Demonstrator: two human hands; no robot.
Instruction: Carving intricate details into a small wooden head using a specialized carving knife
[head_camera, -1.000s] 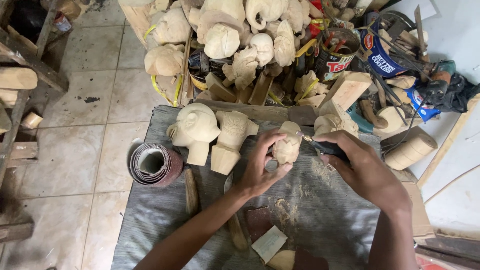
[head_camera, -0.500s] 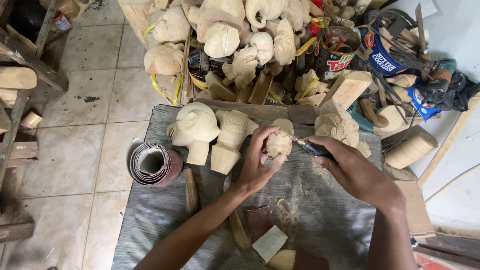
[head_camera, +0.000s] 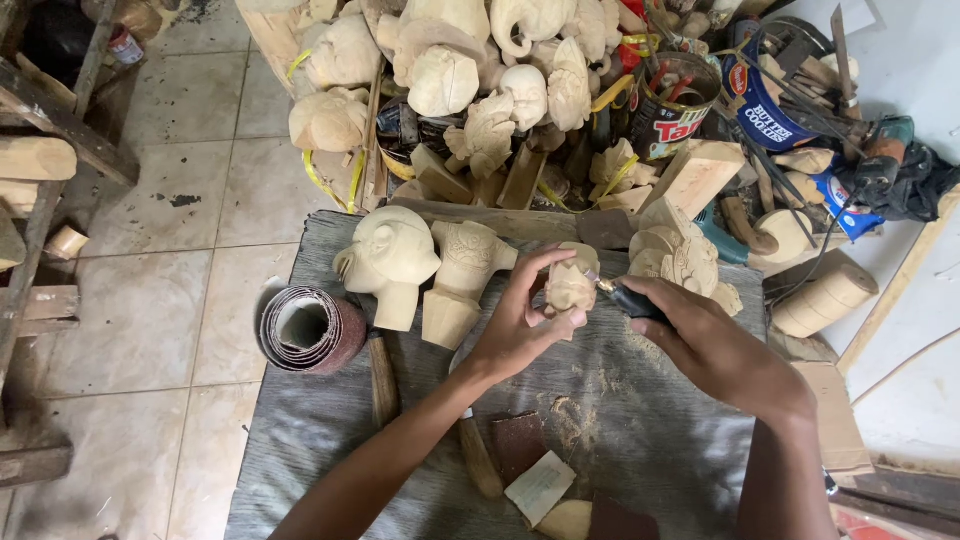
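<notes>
My left hand (head_camera: 520, 325) grips a small pale wooden carving (head_camera: 570, 285) above a grey cloth-covered work surface (head_camera: 320, 440). My right hand (head_camera: 715, 345) holds a dark-handled carving tool (head_camera: 625, 297) with its tip against the carving's right side. Just left of the hands stand a carved wooden head (head_camera: 388, 262) and a carved wooden piece on a tapered base (head_camera: 460, 280). Wood shavings (head_camera: 575, 415) lie on the cloth under the hands.
A roll of sandpaper (head_camera: 308, 330) sits at the cloth's left edge. Wooden-handled tools (head_camera: 380, 375) and sandpaper scraps (head_camera: 535, 485) lie near me. Many pale carvings (head_camera: 470, 70), tins (head_camera: 668, 110) and wood blocks (head_camera: 698, 175) crowd the far side. A tiled floor (head_camera: 150, 300) lies left.
Both hands have shifted slightly with the carving, which my left hand has turned a little; the tool tip stays against it.
</notes>
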